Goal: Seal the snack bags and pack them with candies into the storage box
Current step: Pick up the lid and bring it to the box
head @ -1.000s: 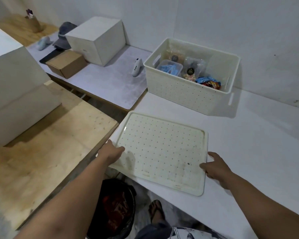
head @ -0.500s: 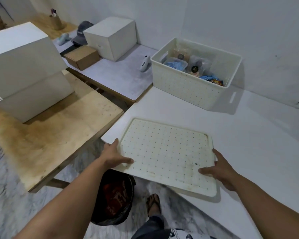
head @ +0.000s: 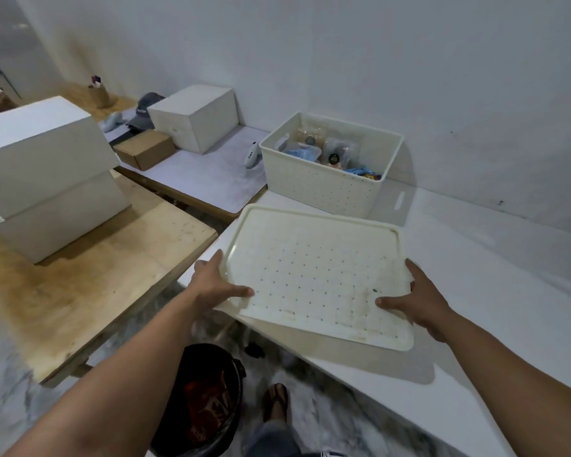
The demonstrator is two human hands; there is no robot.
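Observation:
A cream perforated lid [head: 317, 272] hangs tilted above the white table's [head: 495, 291] near corner. My left hand [head: 216, 280] grips its left edge, thumb on top. My right hand [head: 419, 298] grips its right edge, thumb on top. Behind it the cream storage box [head: 320, 189] stands open against the wall. Inside lie clear snack bags [head: 338, 155], a lidded tub with blue contents [head: 302, 153] and blue and orange candy wrappers [head: 365, 173].
A white hand-held sealer [head: 252, 155] lies left of the box on a grey mat. White boxes [head: 43, 173] [head: 197, 117], a cardboard box [head: 145, 149] and a cap sit on the left tables. A black bin [head: 208, 397] and my sandalled foot are on the floor below.
Both hands took hold of the lid's side edges and lifted it off the table, carrying it up and toward the storage box. The view also swung upward.

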